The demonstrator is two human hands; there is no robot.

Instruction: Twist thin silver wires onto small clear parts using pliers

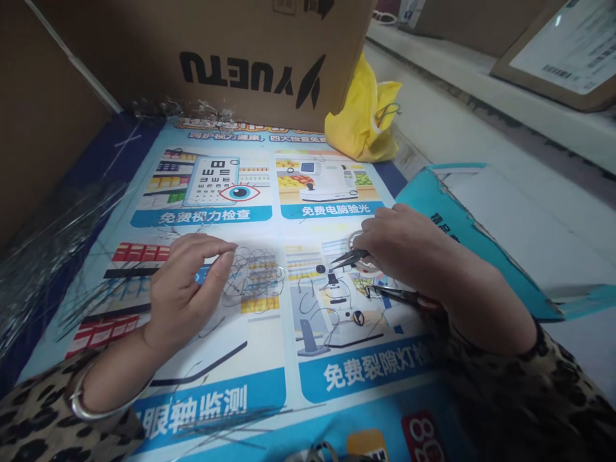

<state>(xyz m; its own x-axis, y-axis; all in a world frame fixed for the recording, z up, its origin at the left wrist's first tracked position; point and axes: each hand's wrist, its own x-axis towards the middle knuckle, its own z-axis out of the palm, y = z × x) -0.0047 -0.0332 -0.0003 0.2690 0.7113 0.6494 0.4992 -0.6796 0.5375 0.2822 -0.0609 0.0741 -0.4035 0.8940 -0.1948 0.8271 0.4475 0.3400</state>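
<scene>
My left hand [185, 289] pinches the edge of a tangled, rounded coil of thin wire [254, 280] between thumb and forefinger, above the printed poster. To the right, my right hand [402, 240] is closed around small pliers, whose dark pointed jaws [350, 258] stick out leftward with their tips slightly apart, clear of the wire coil. Another pointed tool [395, 294] lies below my right hand, its handle end partly hidden beside the wrist. A roundish roll [359, 242] sits on the poster, partly covered by my right hand.
A large cardboard box [260, 38] stands at the back, with a yellow bag [363, 122] beside it. Thin wires [240, 427] lie near the front. Clear plastic film [62, 237] is at left, torn teal cardboard [462, 224] at right.
</scene>
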